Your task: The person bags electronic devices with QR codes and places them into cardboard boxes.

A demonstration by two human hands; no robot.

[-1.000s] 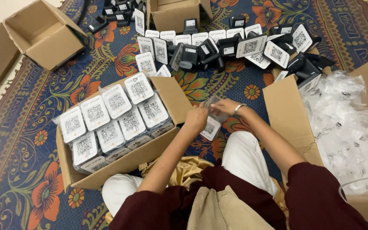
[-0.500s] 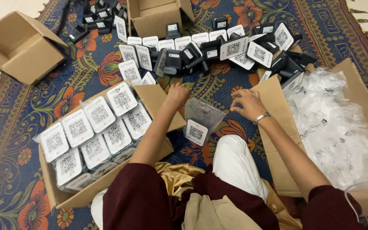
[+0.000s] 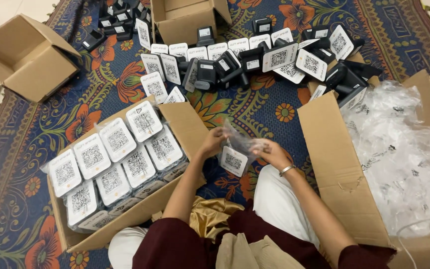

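Both hands (image 3: 240, 144) on clear bag (image 3: 237, 139), white label (image 3: 233, 161)

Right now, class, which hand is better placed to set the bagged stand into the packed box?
Probably the left hand: it grips the bagged stand beside the packed box; the right hand is farther off.

Light's even and soft from overhead, no hard shadows, just faint ones under my hands (image 3: 240, 147). Glare on the bags (image 3: 399, 149) in the right box (whites nearly blown). Centre is sharp; the bag (image 3: 237, 139) I'm holding blurs slightly. Wide-angle bend at the edges.
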